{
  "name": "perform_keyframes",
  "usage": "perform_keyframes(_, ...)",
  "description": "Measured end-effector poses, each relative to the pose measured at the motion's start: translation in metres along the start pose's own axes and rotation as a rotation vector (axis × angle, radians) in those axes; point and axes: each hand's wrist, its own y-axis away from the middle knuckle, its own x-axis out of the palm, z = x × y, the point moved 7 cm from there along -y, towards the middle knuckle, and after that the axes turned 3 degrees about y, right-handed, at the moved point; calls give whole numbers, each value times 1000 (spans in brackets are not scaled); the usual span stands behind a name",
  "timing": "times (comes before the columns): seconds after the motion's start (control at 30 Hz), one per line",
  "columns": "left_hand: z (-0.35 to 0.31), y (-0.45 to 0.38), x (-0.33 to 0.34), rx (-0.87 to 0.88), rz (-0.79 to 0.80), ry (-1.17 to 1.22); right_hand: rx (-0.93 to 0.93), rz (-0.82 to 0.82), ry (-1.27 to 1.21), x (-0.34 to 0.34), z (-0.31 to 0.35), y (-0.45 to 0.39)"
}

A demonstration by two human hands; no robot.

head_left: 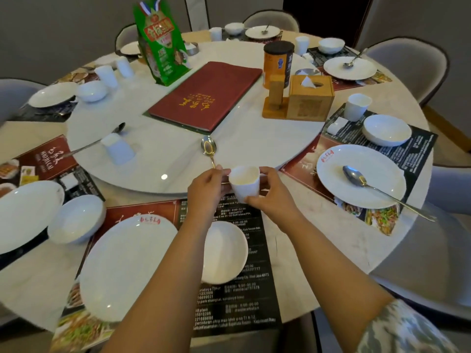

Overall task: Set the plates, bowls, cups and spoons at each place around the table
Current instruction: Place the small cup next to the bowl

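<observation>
Holding a white cup in both hands, we grip it with right hand and left hand above the near placemat, beyond the bowl.

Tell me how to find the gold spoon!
Start at the dark red menu book in the middle of the round white turntable. Look down to the turntable's near edge, just past the white cup held in both hands. The gold spoon lies there; the other spoons look silver.
</observation>
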Motion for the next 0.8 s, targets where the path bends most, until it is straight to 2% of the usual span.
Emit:
perform_keyframes(0.27, 19, 12, -9, 9, 51, -216, -1, -39, 108, 10, -12, 14)
perform_keyframes(0.67, 22, 8, -11, -14, 135, -203, -25, -80, 209, 18, -3, 21)
perform_keyframes(0.73, 13, 3, -22, 61, 104, -273, -51, -113, 305, 17, 11, 21)
perform_keyframes(0.8, 3, -2, -37, 178, 36, -445, -146, -179, 387, 16, 36, 18)
